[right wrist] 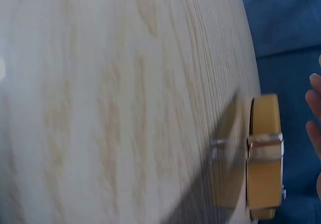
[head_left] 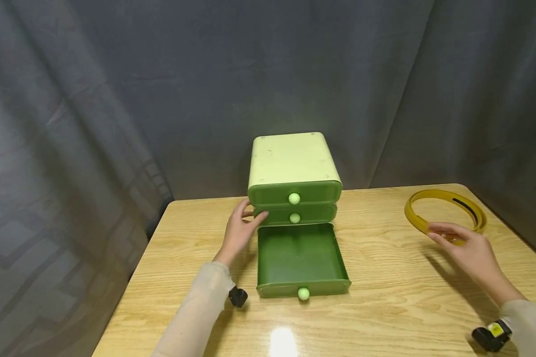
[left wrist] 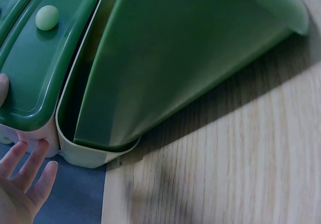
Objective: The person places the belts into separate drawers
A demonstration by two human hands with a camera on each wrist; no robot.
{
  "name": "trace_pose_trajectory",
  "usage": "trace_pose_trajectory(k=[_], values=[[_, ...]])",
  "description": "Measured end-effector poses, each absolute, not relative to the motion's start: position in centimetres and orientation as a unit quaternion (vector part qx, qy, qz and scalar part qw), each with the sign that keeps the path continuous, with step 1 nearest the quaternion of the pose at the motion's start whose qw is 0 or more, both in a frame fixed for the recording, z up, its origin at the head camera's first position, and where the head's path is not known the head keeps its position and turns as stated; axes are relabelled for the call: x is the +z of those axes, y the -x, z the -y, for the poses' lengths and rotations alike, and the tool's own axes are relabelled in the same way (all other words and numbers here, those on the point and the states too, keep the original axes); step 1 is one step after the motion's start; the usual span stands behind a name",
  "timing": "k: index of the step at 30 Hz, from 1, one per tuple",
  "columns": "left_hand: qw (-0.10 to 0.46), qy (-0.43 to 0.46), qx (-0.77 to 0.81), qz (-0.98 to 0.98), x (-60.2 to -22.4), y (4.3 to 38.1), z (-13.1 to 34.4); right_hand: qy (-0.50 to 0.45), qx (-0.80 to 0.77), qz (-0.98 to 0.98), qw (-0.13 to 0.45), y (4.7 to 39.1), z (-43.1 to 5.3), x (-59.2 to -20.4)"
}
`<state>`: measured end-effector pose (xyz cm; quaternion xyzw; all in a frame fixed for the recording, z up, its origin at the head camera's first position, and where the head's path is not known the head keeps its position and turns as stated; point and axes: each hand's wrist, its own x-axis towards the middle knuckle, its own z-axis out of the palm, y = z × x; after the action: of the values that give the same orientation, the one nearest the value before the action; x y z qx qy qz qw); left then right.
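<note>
A small drawer cabinet with a cream top and green drawers stands at the back of the table. Its bottom drawer is pulled far out and has nothing in it; the two upper drawers are closed. My left hand rests against the cabinet's left side, thumb at the middle drawer's front and fingers spread along the side. To the right, a yellow belt lies coiled in a ring, its metal buckle facing the front. My right hand hovers at the belt's near edge, fingers loosely extended and apart from it.
The wooden table has its back edge just behind the cabinet and belt. Dark grey curtains hang behind and on both sides. The pulled-out drawer, with its round knob, juts toward the front between my hands.
</note>
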<state>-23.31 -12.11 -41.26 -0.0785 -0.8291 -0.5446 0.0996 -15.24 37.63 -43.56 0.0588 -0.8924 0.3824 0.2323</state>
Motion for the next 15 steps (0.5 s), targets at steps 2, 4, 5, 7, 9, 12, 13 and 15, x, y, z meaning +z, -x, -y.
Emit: trace_pose_trajectory(k=[2,4,5,7,9,12,13,15], values=[[0.099,0.078,-0.544,0.829,-41.3,23.3,12.2,-0.051,0.382,0.894,0.228,15.4,-38.2,-43.6],[0.100,0.080,-0.544,0.829,-41.3,23.3,12.2,-0.047,0.384,0.895,0.221,15.6,-38.7,-43.5],[0.100,0.080,-0.544,0.829,-41.4,23.4,12.2,-0.047,0.384,0.896,0.219,15.7,-38.9,-43.5],[0.100,0.081,-0.543,0.830,-41.4,23.4,12.2,-0.051,0.382,0.898,0.215,15.8,-39.4,-43.5],[0.100,0.082,-0.544,0.829,-41.5,23.5,12.3,-0.053,0.378,0.900,0.212,15.9,-39.9,-43.6],[0.100,0.082,-0.544,0.829,-41.6,23.5,12.3,-0.054,0.379,0.901,0.204,16.0,-40.6,-43.7],[0.100,0.083,-0.545,0.828,-41.6,23.5,12.3,-0.053,0.380,0.901,0.202,16.1,-40.9,-43.8],[0.100,0.084,-0.546,0.828,-41.5,23.5,12.3,-0.051,0.377,0.903,0.198,16.2,-41.3,-44.0]])
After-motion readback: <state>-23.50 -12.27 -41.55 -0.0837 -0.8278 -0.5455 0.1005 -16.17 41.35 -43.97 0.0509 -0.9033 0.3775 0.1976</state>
